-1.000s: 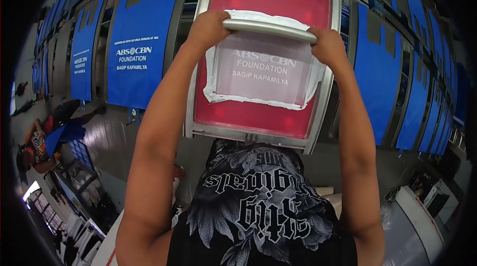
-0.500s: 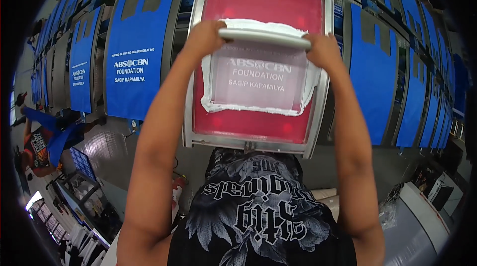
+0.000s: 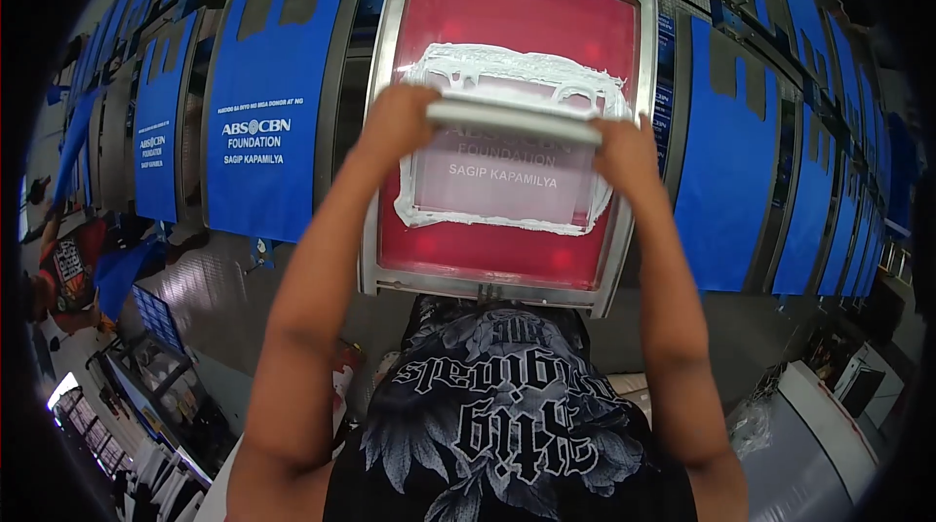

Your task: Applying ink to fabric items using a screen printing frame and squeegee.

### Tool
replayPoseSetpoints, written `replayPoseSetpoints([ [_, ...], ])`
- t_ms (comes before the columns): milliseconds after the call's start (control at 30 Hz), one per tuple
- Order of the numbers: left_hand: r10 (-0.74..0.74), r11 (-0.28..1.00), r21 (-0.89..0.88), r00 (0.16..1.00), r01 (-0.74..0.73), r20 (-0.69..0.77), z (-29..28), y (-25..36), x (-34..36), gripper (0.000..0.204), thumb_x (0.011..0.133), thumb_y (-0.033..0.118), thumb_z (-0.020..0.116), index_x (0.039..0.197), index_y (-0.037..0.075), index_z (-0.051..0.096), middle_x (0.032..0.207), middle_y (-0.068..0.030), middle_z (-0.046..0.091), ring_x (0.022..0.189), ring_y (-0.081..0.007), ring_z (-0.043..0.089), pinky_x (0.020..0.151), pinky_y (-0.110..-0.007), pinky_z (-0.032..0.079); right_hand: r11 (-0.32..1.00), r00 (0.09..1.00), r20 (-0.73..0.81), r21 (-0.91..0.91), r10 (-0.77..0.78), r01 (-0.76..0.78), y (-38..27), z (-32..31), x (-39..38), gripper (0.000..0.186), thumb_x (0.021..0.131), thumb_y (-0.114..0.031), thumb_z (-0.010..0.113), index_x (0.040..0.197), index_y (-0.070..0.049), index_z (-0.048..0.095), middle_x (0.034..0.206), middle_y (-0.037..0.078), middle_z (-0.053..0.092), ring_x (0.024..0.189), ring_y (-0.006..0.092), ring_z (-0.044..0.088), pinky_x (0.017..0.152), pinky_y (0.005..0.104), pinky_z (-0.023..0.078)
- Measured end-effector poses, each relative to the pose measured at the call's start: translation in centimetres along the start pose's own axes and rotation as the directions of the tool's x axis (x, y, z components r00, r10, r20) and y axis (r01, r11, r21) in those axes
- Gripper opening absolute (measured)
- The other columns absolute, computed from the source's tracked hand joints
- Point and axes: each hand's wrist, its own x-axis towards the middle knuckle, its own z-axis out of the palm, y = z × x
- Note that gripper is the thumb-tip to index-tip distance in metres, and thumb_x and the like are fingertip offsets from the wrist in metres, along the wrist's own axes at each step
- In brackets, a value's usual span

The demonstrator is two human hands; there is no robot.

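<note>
In front of me lies a screen-printing frame (image 3: pixel 378 181) with metal edges and a red mesh (image 3: pixel 487 257). Across the mesh stretches a long pale squeegee (image 3: pixel 515 121), a little blurred by motion. My left hand (image 3: pixel 402 117) is closed round its left end, and my right hand (image 3: pixel 624 150) grips the right end. White ink (image 3: pixel 507 62) lies in a thick ragged band beyond the squeegee and as a border around the pale stencil window (image 3: pixel 487 200). White lettering shows through that window, partly covered by the squeegee.
Blue bags (image 3: pixel 263 93) with white print lie on boards to the left, and more blue bags (image 3: pixel 726 161) stretch off to the right. At the far left a person (image 3: pixel 73 269) handles blue fabric. A grey surface (image 3: pixel 809 444) stands at the lower right.
Both hands have drawn the squeegee toward me, from the window's far edge onto the lettering. A thick band of white ink now shows behind it.
</note>
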Motion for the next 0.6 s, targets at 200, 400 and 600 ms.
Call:
replayPoseSetpoints([
  [200,-0.052,0.998,-0.031,0.989,0.057,0.137,-3.8,-0.3,7.8,0.041,0.065,0.026,0.079,0.099,0.005,0.067,0.091,-0.0167,0.067,0.088,-0.0336,0.064,0.079,-0.039,0.049,0.987,0.989,0.140,0.158,-0.053,0.030,3.6,-4.0,8.6,0.042,0.061,-0.005,0.058,0.101,-0.011,0.069,0.089,0.017,0.067,0.085,0.0323,0.065,0.076,0.0386,0.051],
  [400,0.124,0.991,0.026,0.861,-0.128,-0.494,-6.6,0.4,1.2,0.059,0.070,0.031,0.076,0.116,0.003,0.055,0.110,-0.0199,0.060,0.099,-0.0321,0.058,0.085,-0.040,0.046,0.958,0.988,0.114,0.278,-0.102,0.067,3.0,-9.5,9.1,0.036,0.061,-0.006,0.066,0.097,-0.003,0.066,0.084,0.018,0.067,0.081,0.0296,0.065,0.077,0.0356,0.049],
  [600,0.046,0.843,-0.432,0.757,0.321,0.652,4.0,5.2,-18.8,0.041,0.089,0.040,0.057,0.089,0.000,0.064,0.081,-0.0203,0.064,0.074,-0.0310,0.062,0.068,-0.041,0.048,0.991,0.976,0.197,0.113,-0.092,0.071,4.8,-4.8,11.0,0.050,0.060,-0.010,0.058,0.110,-0.008,0.065,0.104,0.019,0.065,0.097,0.0341,0.062,0.087,0.0383,0.049],
])
